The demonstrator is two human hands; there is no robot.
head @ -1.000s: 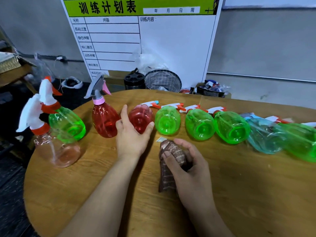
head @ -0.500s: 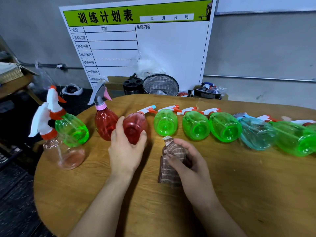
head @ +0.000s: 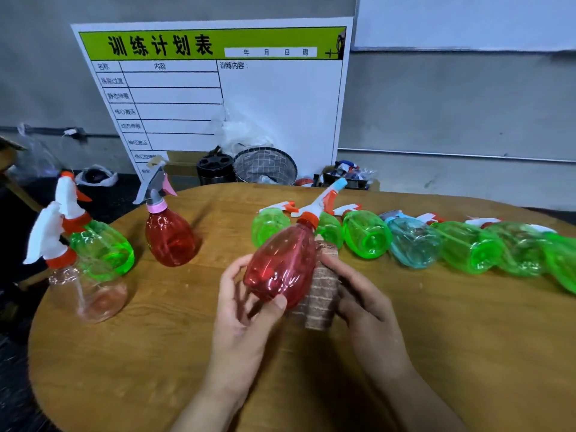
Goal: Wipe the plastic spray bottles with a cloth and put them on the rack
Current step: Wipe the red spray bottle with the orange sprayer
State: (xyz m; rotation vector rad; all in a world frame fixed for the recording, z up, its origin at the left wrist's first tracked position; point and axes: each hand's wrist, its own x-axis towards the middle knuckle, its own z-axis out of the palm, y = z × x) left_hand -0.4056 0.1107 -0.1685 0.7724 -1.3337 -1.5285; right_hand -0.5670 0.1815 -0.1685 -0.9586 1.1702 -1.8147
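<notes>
While one red bottle is gripped by the left hand, the folded cloth is held against it by the right hand. Three bottles stand upright at left; at least six lie in a row.

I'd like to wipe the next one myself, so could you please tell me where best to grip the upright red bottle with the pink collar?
Probably take the upright red bottle by its narrow neck, just under the pink collar, coming from above and the near side. It stands upright on the table with its trigger head on top, and the belly looks wider and slicker for fingers.
</notes>
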